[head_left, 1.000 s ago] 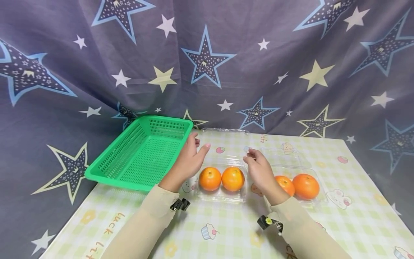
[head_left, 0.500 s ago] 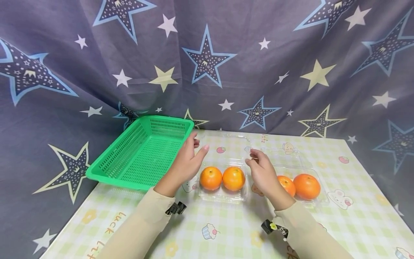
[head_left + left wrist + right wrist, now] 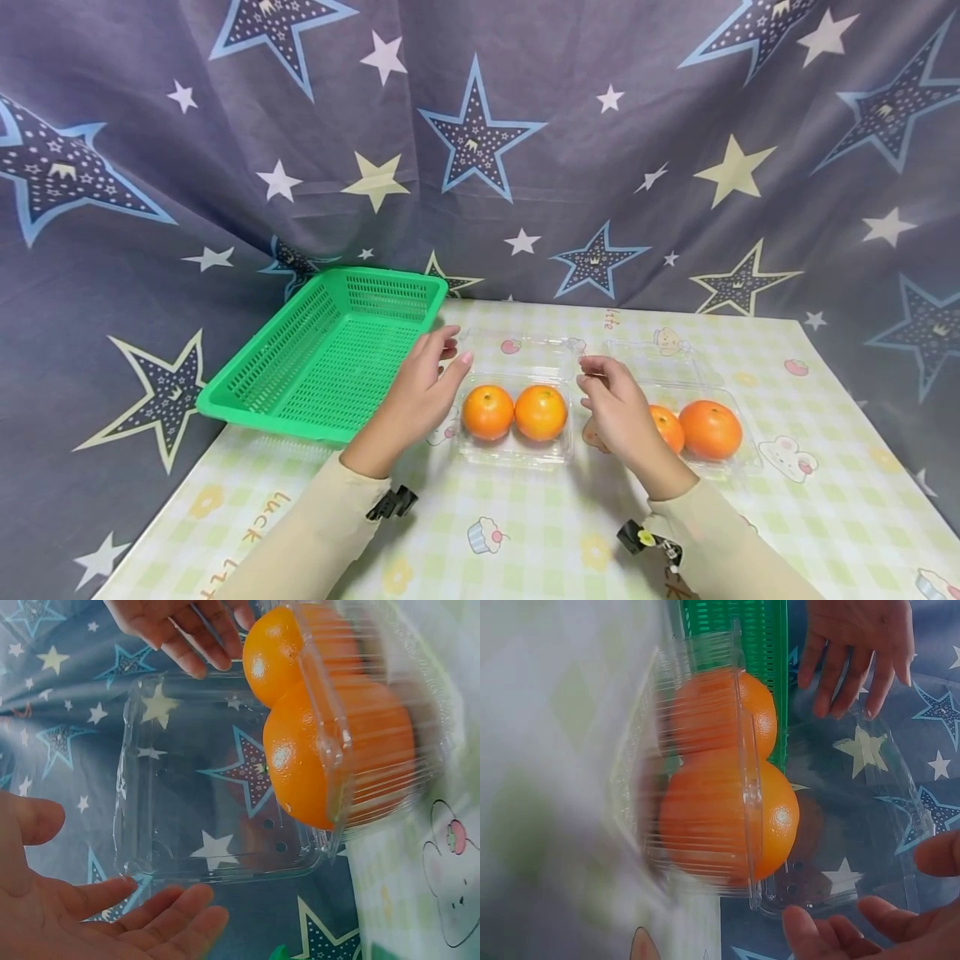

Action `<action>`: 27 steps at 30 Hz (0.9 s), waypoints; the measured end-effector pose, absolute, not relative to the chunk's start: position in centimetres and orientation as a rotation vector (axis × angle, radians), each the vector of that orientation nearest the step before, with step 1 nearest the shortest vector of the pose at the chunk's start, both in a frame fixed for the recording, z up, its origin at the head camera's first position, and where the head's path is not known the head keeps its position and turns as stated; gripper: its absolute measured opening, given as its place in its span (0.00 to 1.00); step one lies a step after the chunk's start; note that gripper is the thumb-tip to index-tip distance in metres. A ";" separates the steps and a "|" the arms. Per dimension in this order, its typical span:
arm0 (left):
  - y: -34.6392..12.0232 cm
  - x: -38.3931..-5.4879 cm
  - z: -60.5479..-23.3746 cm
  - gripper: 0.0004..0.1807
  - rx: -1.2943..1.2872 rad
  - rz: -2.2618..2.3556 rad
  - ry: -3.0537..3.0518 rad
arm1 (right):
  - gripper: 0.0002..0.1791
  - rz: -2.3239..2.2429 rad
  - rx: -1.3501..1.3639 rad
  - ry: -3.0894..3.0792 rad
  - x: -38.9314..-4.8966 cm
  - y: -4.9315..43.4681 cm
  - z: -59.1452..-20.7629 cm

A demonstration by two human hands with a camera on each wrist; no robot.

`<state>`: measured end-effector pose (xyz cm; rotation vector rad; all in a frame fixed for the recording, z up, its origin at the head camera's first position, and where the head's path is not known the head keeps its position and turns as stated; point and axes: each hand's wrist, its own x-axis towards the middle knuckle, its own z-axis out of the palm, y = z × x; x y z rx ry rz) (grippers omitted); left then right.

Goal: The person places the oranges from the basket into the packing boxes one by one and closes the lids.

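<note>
A clear plastic clamshell box stands mid-table with two oranges in it. Its hinged lid is raised behind the fruit. At the lid's left side is my left hand; its fingers are loosely extended, thumb apart, and the fingertips appear to touch the lid's edge in the left wrist view. My right hand is at the opposite side, fingers slightly bent and near or against the edge. Exact contact there cannot be told. Neither hand grips the lid.
A green perforated basket stands at the left. On the right, a second clear box with its lid folded back holds two oranges, one partly behind my right arm. A star-patterned curtain hangs behind the checked tablecloth.
The lid's top edge has come lower in the head view, closer to the oranges. Both hands have shifted slightly back toward me and a little apart. The oranges stay put.
</note>
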<state>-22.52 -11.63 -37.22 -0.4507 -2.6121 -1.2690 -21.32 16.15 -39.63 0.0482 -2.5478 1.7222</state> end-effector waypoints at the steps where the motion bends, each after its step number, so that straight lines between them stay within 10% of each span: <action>1: -11.7 -22.4 -37.3 0.27 -0.448 -1.274 -2.603 | 0.24 1.735 0.049 -2.545 -21.2 16.2 -39.7; 27: -12.4 -20.7 -38.6 0.13 -0.346 -1.299 -2.494 | 0.31 1.916 -0.083 -2.516 -19.5 16.2 -39.9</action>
